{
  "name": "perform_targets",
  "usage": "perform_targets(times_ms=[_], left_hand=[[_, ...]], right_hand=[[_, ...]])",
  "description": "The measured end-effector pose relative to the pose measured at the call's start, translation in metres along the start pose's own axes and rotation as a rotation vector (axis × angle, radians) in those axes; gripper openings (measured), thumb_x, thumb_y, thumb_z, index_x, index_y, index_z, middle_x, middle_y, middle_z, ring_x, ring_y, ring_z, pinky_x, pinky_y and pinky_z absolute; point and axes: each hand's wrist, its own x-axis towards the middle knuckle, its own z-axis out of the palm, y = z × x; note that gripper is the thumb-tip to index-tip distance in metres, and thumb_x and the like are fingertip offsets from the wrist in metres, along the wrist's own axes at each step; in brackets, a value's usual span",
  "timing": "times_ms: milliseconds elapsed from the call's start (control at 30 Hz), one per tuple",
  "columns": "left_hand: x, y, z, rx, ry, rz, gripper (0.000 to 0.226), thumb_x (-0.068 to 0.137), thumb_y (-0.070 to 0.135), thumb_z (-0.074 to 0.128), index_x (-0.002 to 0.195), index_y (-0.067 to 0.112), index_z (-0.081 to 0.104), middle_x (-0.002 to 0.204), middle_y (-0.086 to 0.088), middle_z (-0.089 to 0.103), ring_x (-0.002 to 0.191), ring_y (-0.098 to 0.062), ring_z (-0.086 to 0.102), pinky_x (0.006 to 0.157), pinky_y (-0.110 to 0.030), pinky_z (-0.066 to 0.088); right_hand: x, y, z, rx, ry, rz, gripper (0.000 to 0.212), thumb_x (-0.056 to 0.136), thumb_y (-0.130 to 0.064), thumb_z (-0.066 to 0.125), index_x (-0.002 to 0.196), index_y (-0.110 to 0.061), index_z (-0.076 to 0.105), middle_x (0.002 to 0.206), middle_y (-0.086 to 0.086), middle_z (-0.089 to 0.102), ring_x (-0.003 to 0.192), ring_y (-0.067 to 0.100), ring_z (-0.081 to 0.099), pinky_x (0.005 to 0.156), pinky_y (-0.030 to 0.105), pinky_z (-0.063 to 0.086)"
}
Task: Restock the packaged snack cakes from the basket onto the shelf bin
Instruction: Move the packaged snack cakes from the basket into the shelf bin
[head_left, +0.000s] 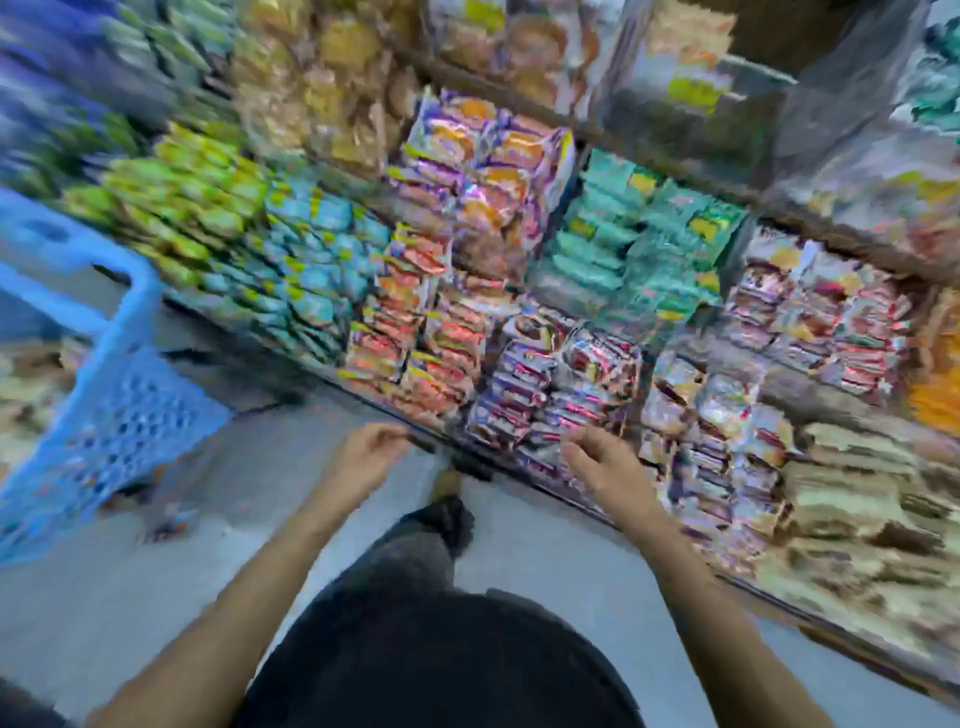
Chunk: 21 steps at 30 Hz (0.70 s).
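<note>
Knee (415, 551); left hand (363, 454), right hand (605, 462) loosely curled, empty. Bin (550, 395) well stocked; basket (98, 364) contents blurred, remainder unclear.

The snack cake packets (558, 384) below my fingers (576, 457) look like glossy plastic film, catching light in bright streaks. The blue basket (119, 415) is perforated matt plastic. The floor (545, 551) seems smooth and pale, though blur makes that uncertain.
</note>
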Motion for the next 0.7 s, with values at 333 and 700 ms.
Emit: perform_targets(times_ms=[333,700], left_hand=[[-0.217,-0.274,-0.112,-0.141,0.232,-0.640,0.009,0.095,0.004,0.048,0.098,0.003,0.056,0.098,-0.010,0.057,0.086,-0.022,0.053,0.052,-0.012,0.040],[-0.213,-0.367,-0.254,-0.589,0.693,-0.668,0.016,0.098,0.016,0.045,0.104,0.006,0.056,0.112,-0.019,0.064,0.081,-0.024,0.057,0.059,-0.025,0.035]], right_hand=[[-0.071,0.029,0.189,-0.427,-0.709,0.141,0.016,0.093,-0.004,0.046,0.079,-0.004,0.053,0.080,0.012,0.052,0.058,0.012,0.046,0.047,0.012,0.037],[0.012,-0.112,0.388,-0.550,-0.688,-0.108,0.021,0.093,-0.017,0.052,0.076,-0.027,0.059,0.082,-0.002,0.063,0.084,0.023,0.063,0.073,0.040,0.051]])
